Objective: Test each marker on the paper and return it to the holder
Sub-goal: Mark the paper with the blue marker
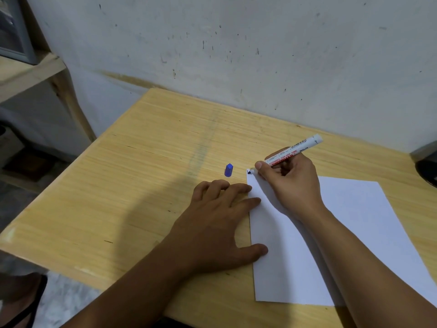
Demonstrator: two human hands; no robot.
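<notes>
On smooth white paper (343,233), right hand (290,183) presses a cylindrical marker (295,149).

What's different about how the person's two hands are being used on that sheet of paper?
The right hand is curled around a white marker, with the tip at the far left corner of the paper; the left hand holds nothing. The left hand lies flat and spread, fingers over the paper's left edge, while the right hand is raised on its side. The left hand is in shadow; the right is lit. Both touch the paper.
</notes>
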